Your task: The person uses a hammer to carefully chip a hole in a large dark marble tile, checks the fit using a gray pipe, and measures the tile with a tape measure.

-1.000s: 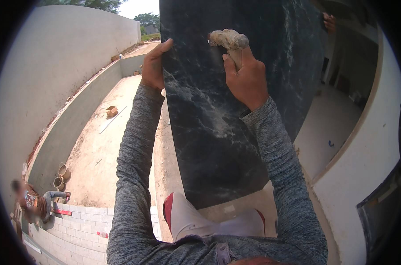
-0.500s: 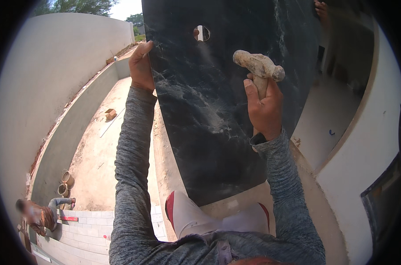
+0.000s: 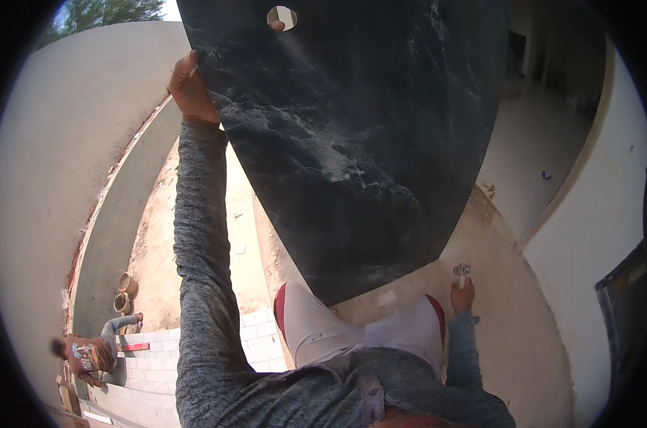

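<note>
A large black stone-look slab with white veins stands tilted before me, its lower edge near my knees. A round hole goes through its upper part. With my left hand I grip the slab's left edge; the thumb shows near the edge and the other fingers are mostly hidden. Low beside my right knee, my right hand is closed round the handle of a hammer. The hammer is clear of the slab, its pale, dirty head uppermost.
At the lower left another person bends over white floor tiles, with a red tool close by. Two buckets stand beyond. A pale wall runs along the left; a doorway edge and white wall are at right.
My right hand has dropped with the hammer from in front of the slab to beside my right knee. In the view, the slab and my left hand sit farther left and higher.
</note>
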Demonstrator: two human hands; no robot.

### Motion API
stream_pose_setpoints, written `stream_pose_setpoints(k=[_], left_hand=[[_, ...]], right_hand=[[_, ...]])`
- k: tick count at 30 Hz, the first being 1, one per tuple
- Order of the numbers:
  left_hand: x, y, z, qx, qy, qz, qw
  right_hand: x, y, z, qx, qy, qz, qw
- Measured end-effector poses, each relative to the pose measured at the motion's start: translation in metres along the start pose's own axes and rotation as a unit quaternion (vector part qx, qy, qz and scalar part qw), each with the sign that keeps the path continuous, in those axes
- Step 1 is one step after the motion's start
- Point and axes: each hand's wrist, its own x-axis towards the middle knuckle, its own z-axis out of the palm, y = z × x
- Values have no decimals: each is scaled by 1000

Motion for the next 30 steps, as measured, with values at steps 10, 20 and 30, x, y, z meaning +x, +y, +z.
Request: stream_pose_setpoints(k=[10, 20, 30], left_hand=[[0, 7, -12, -4, 1, -20, 1000], [0, -14, -100, 21, 30, -178, 983], [-4, -107, -120, 46, 113, -197, 973]], right_hand=[[-73, 227, 67, -5, -53, 266, 962], [-104, 266, 85, -68, -93, 286, 951], [-112, 268, 64, -126, -147, 175, 965]])
